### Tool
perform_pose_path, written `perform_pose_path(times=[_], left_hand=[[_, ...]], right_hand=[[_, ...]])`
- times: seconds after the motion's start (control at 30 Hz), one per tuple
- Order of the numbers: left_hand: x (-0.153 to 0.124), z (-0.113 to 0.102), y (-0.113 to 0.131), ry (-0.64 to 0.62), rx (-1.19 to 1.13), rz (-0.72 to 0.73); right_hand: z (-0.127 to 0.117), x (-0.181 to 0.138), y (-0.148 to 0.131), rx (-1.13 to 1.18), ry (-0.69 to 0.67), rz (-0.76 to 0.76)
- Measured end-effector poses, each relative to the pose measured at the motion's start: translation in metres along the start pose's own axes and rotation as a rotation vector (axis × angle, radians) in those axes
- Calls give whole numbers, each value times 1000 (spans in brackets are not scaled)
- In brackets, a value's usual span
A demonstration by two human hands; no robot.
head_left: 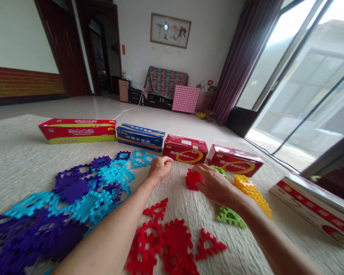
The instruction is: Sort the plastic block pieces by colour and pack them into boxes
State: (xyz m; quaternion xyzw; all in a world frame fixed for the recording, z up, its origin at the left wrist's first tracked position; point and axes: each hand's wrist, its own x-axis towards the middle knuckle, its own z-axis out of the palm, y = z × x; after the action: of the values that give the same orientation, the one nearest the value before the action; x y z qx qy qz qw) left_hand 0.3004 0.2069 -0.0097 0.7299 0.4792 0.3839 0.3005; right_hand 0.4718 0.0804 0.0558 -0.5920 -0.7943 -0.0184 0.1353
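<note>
My right hand point(211, 182) is closed on a red square interlocking plastic piece point(192, 180), with the thumb at its near edge and the fingers behind. My left hand point(161, 168) is curled into a loose fist just in front of the boxes, and nothing shows in it. More red interlocking pieces point(178, 237), some square and some triangular, lie between my forearms. Turquoise pieces point(116, 173) and purple pieces point(74, 188) spread out to the left of my left arm. Yellow pieces point(253, 194) and green pieces point(231, 217) lie around my right forearm, partly hidden by it.
Along the far side stand a red-and-green box point(78, 131), a blue box point(140, 136) and two dark red boxes point(185, 149). A white-and-red box point(315, 208) sits at the right. Everything rests on a pale textured cover point(23, 156).
</note>
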Motion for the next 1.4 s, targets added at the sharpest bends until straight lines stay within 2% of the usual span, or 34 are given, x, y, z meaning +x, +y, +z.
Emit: perform_pose_path(times=[0.17,0.37,0.57,0.7,0.8,0.97,1.07,1.13,1.3,1.4], left_hand=[[1,0,-1,0,-4,17],[1,1,-4,2,-6,46],[-5,-3,0,-29,-57,53],[-17,-16,8,-82,-38,0],[-35,-28,10,-82,-14,-22],[-71,-38,8,-27,2,-10],[-79,-37,5,10,-18,16],[-78,-34,3,30,-37,11],[-68,-28,0,67,-70,-39],[-67,-27,1,67,-73,-51]], right_hand=[[3,-1,3,-9,44,-35],[-2,-3,-29,152,80,-85],[-8,-28,-71,317,-76,-109],[-12,-53,-84,420,-219,-164],[-10,-64,-90,440,-261,-167],[-5,-71,-100,435,-197,-189],[-5,-73,-102,445,-161,-206],[-4,-72,-99,439,-121,-146],[11,-63,-81,371,53,157],[21,-61,-71,313,122,184]])
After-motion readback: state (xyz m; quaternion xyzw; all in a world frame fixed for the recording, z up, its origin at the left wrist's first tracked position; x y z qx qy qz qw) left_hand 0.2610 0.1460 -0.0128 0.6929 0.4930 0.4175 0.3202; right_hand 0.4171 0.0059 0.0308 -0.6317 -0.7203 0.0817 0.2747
